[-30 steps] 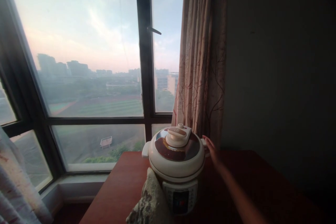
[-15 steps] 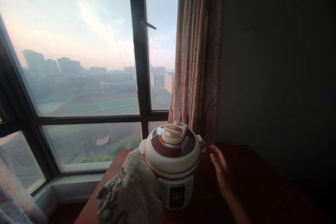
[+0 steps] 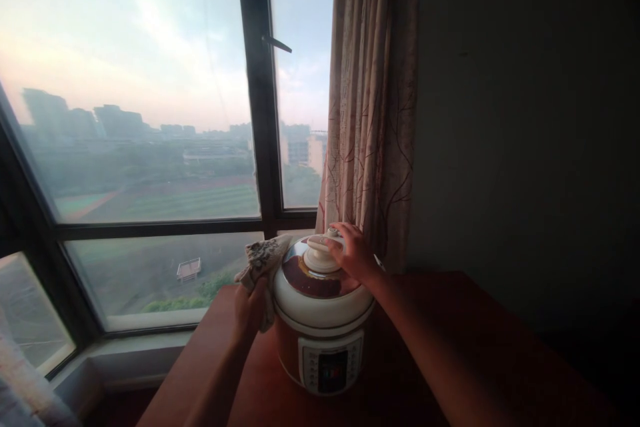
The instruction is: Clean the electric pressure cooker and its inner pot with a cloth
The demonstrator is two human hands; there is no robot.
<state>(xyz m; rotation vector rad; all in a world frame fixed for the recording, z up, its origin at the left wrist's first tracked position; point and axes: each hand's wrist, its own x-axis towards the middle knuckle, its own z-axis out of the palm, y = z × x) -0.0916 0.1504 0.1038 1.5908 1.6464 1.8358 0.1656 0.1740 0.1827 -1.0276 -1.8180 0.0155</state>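
Observation:
An electric pressure cooker (image 3: pixel 320 310), white on top with a brown body and a button panel, stands upright on the reddish-brown table. Its lid (image 3: pixel 295 277) is on, with a pale handle (image 3: pixel 320 250) and a small valve knob behind. A whitish cloth with dark patterning (image 3: pixel 265 260) is bunched in my left hand (image 3: pixel 253 307), against the cooker's upper left side. My right hand (image 3: pixel 356 253) reaches over the lid from the right, its fingers curled around the right end of the handle by the valve.
The table (image 3: pixel 435 333) extends to the right of the cooker. Close behind it hangs a patterned curtain (image 3: pixel 360 113). A dark-framed window (image 3: pixel 260 113) fills the left side, and a dark wall (image 3: pixel 510 113) is on the right.
My left hand has moved the cloth up and back to the cooker's left edge, uncovering the front. My right hand has gone from beside the right side handle onto the lid handle.

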